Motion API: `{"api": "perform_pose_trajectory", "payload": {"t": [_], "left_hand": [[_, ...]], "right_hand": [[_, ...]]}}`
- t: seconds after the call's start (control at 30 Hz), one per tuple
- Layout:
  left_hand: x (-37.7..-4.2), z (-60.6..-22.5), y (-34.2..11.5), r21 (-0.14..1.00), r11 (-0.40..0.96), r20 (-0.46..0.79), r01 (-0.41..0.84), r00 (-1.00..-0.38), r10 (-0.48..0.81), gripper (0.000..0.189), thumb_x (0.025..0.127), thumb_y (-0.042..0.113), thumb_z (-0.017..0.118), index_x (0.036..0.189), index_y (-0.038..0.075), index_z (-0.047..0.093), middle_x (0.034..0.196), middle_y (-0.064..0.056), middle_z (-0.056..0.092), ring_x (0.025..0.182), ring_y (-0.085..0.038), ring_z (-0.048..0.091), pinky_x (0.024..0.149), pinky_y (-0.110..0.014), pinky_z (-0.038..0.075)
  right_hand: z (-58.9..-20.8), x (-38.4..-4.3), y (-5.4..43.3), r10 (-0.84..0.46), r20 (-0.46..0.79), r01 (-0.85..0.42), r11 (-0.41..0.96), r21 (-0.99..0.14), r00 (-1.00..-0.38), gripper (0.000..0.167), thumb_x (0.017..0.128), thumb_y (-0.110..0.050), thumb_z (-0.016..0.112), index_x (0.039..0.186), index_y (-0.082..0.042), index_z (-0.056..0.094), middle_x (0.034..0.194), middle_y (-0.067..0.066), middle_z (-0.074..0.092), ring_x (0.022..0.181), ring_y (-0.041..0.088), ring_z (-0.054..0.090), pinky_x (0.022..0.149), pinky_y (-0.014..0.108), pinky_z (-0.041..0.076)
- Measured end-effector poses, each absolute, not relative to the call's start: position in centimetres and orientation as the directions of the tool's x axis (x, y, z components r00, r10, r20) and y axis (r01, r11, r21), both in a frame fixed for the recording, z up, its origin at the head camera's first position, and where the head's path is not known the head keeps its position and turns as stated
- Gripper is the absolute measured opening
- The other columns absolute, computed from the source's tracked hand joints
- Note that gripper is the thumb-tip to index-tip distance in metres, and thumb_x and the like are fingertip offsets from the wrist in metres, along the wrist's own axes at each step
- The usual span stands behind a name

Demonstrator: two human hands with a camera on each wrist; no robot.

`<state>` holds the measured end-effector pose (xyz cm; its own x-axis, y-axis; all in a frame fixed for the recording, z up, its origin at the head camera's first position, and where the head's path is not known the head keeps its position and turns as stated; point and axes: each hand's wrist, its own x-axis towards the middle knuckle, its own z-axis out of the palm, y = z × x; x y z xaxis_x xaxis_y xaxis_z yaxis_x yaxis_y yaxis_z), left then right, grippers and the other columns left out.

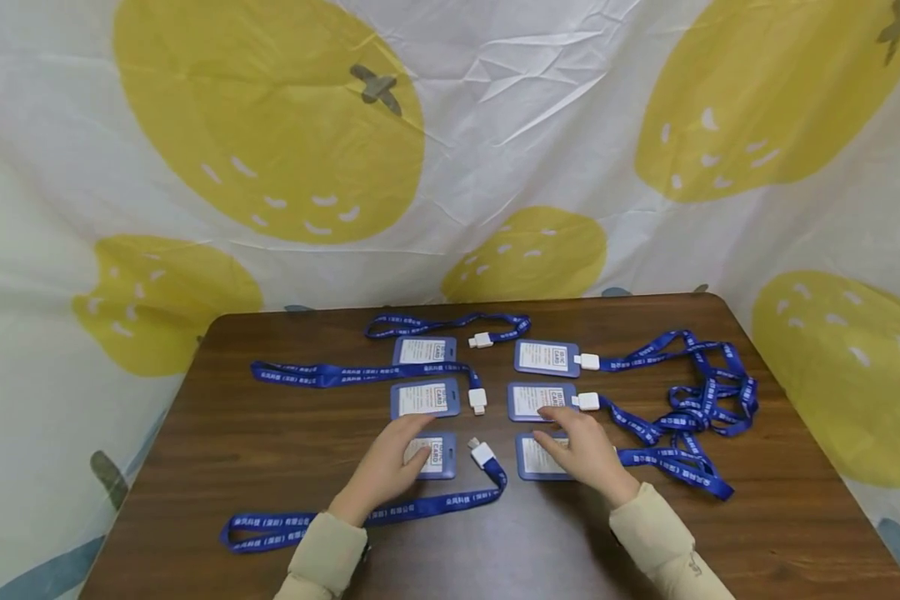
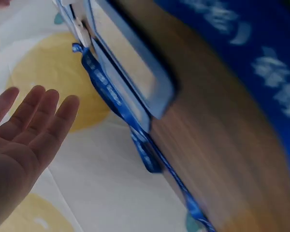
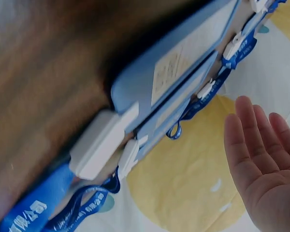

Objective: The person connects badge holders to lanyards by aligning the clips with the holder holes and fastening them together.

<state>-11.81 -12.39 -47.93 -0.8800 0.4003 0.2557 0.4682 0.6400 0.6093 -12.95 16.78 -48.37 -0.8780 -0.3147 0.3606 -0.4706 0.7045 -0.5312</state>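
A: Both my hands are bare of any load. The fingers of my left hand (image 1: 388, 460) and right hand (image 1: 588, 448) are extended, gripping nothing; the wrist views show them clear of the cards.

B: Where are the cards?

A: Under and just beyond me, in two columns of three. My left hand is over the nearest left card holder (image 1: 442, 454), my right over the nearest right card holder (image 1: 537, 461).

B: What could go wrong?

A: My left sleeve (image 1: 326, 542) is the likely culprit. The nearest left lanyard (image 1: 438, 505) passes beneath that wrist, so a careless sweep could drag its white connector (image 1: 483, 455) askew; it lies apart from its holder. On the right, the tangled lanyards (image 1: 690, 419) overlap, so tugging one might pull another, and its card with it. The flat holders might also skid if nudged from the edge.

B: And the surface?

A: A dark wood-grain table (image 1: 525, 554), smooth enough to reflect a little light near me.

B: The room?

A: Only a pale hanging cloth (image 1: 330, 279), creased, printed with big yellow fruit, behind the table and around both sides. Nothing shows past it.
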Motion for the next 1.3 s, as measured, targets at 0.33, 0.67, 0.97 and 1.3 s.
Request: {"api": "perform_pose_trajectory", "payload": {"t": [0.33, 0.67, 0.97, 1.3], "left_hand": [[-10.7, -49.2, -14.0, 0.599, 0.726, 0.155, 0.337, -0.939, 0.307, 0.032, 0.083, 0.006, 0.061, 0.112, -0.005, 0.058, 0.115, -0.019, 0.055, 0.109, -0.034, 0.051, 0.093, -0.047, 0.040], [-10.5, -49.7, -14.4, 0.478, 0.819, 0.093, 0.316, -0.946, 0.311, 0.027, 0.087, 0.001, 0.051, 0.110, -0.009, 0.058, 0.116, -0.025, 0.053, 0.109, -0.039, 0.050, 0.091, -0.048, 0.041], [-10.3, -50.0, -14.2, 0.389, 0.849, 0.001, 0.358, -0.922, 0.388, 0.030, 0.084, -0.005, 0.048, 0.111, -0.006, 0.059, 0.118, -0.024, 0.052, 0.112, -0.038, 0.049, 0.093, -0.047, 0.040], [-9.7, -50.4, -14.2, 0.376, 0.846, -0.002, 0.377, -0.913, 0.408, 0.027, 0.086, 0.002, 0.052, 0.111, -0.005, 0.061, 0.123, -0.025, 0.050, 0.115, -0.039, 0.046, 0.096, -0.048, 0.037]], "right_hand": [[-48.9, -12.1, 15.2, -0.442, 0.249, -0.502, 0.672, -0.545, -0.862, 0.019, 0.080, -0.014, 0.067, 0.091, 0.001, 0.063, 0.082, 0.010, 0.065, 0.066, 0.019, 0.061, 0.057, 0.025, 0.049], [-48.7, -12.2, 12.8, -0.496, 0.205, -0.529, 0.699, -0.481, -0.843, 0.023, 0.078, -0.018, 0.069, 0.089, 0.002, 0.064, 0.070, 0.005, 0.062, 0.060, 0.015, 0.057, 0.054, 0.028, 0.047], [-49.5, -12.7, 10.4, -0.514, 0.237, -0.563, 0.789, -0.246, -0.824, 0.030, 0.074, -0.033, 0.072, 0.070, -0.011, 0.052, 0.060, -0.004, 0.045, 0.050, 0.010, 0.041, 0.041, 0.026, 0.033], [-50.0, -12.9, 8.8, -0.524, 0.240, -0.568, 0.801, -0.188, -0.818, 0.034, 0.070, -0.036, 0.075, 0.075, -0.007, 0.057, 0.067, 0.002, 0.055, 0.054, 0.017, 0.052, 0.043, 0.029, 0.042]]}}
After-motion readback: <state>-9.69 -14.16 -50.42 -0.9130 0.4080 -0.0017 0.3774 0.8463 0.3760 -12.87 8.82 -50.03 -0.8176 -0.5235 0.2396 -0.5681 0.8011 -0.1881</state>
